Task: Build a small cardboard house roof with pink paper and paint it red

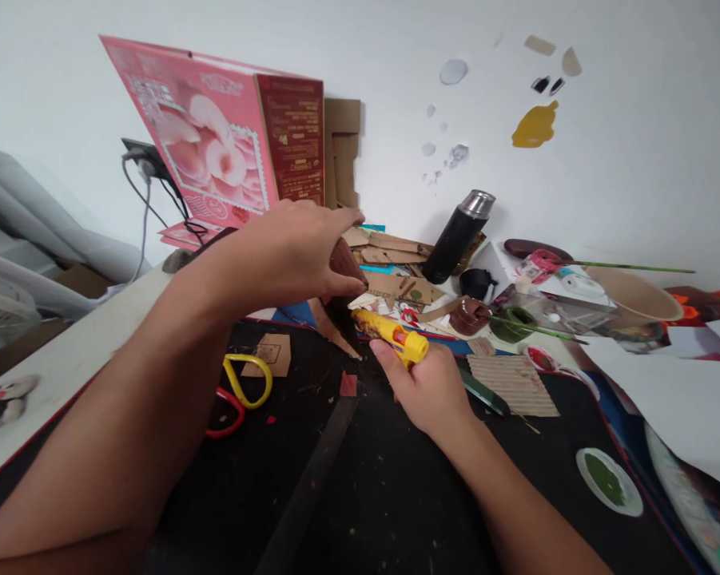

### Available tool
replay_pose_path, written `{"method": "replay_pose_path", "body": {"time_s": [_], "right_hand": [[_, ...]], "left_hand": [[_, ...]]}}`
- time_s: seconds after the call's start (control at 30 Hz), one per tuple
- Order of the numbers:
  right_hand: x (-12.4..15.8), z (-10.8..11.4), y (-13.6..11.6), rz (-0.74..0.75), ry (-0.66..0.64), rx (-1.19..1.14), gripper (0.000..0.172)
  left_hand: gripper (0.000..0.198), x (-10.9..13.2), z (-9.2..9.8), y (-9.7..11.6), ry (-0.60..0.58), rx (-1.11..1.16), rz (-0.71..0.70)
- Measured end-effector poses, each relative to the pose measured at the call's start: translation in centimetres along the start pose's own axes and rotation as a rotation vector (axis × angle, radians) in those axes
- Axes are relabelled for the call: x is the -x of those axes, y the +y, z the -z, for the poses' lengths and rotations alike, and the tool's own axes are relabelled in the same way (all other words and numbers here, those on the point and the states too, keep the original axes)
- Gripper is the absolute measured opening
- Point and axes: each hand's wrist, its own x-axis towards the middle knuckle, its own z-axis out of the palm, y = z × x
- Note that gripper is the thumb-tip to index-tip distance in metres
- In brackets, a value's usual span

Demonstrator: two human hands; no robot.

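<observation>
My left hand [288,247] grips a dark brown piece that looks like painted cardboard [346,263], thumb and fingers on either side of it, raised above the black mat. A pale tapering edge of cardboard [336,329] slants down below it. My right hand [435,391] is wrapped round a yellow hot glue gun [389,330], its stained front end close beneath the brown piece. Whether the two touch I cannot tell. Scissors with one yellow and one red handle [248,383] lie near my left forearm, partly hidden. A small reddish-brown scrap [348,385] sits below my hands.
A dark strip [312,479] crosses the mat [395,495]. Corrugated cardboard [515,383], a green-handled tool [485,394] and a lid of green paint [608,479] are at right. Behind stand a pink box [216,136], a black flask [459,239], cardboard scraps and paint pots [471,314].
</observation>
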Motion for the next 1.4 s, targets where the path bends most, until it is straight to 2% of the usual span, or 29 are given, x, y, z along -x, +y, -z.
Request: {"method": "replay_pose_path", "body": {"time_s": [0.23, 1.03, 1.4], "right_hand": [[0.14, -0.31, 0.29, -0.039, -0.033, 0.033, 0.056], [0.03, -0.02, 0.09, -0.003, -0.001, 0.047, 0.053], [0.20, -0.46, 0.09, -0.024, -0.050, 0.047, 0.051]], "left_hand": [[0.071, 0.12, 0.09, 0.40, 0.001, 0.033, -0.017], [0.076, -0.11, 0.17, 0.13, -0.034, 0.044, 0.013], [0.076, -0.09, 0.09, 0.14, -0.024, 0.058, 0.020]]}}
